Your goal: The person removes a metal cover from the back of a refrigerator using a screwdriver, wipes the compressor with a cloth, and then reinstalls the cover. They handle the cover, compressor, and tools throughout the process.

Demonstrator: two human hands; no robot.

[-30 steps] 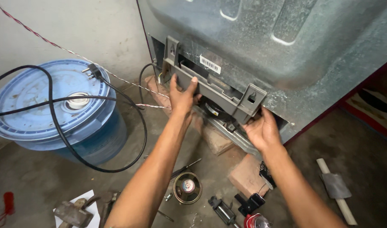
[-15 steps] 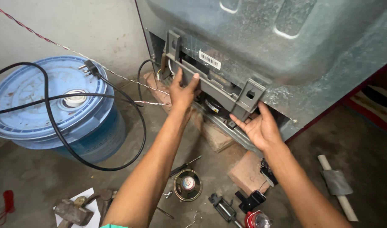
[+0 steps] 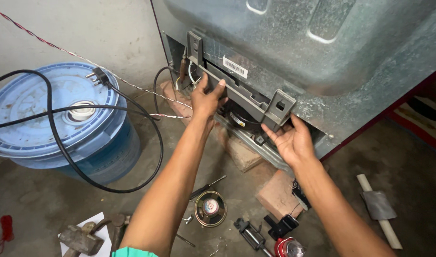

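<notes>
A grey metal bracket (image 3: 241, 95) runs slantwise across the open bottom compartment at the back of the tilted appliance (image 3: 322, 52), with an upright tab at each end. The left hand (image 3: 206, 100) grips the bracket's upper-left stretch, fingers (image 3: 221, 84) curled over its top edge and clenched on it. The right hand (image 3: 290, 140) sits under the bracket's lower-right tab, palm up, fingers released and spread, their tips touching the tab's underside. Behind the bracket, inside the compartment, a black compressor (image 3: 241, 119) shows, with thin pipes and wires at the compartment's left corner.

The appliance rests on bricks (image 3: 279, 195) on the concrete floor (image 3: 61, 204); one brick lies just below the right wrist, another under the compartment's middle. Left of the left arm stands a blue drum (image 3: 46, 123) near the wall, and a black cable (image 3: 61, 143) with a plug (image 3: 100, 76) loops over its lid. A red-and-white twisted cord (image 3: 61, 50) stretches from the top-left toward the compartment.

On the floor between the two arms lie a small round speaker (image 3: 210, 208), a screwdriver (image 3: 206, 186) and some black and red tools (image 3: 279, 233). A hammer (image 3: 82, 238) lies on paper near the bottom-left edge. A taped pale pipe (image 3: 377, 204) lies at the far right.
</notes>
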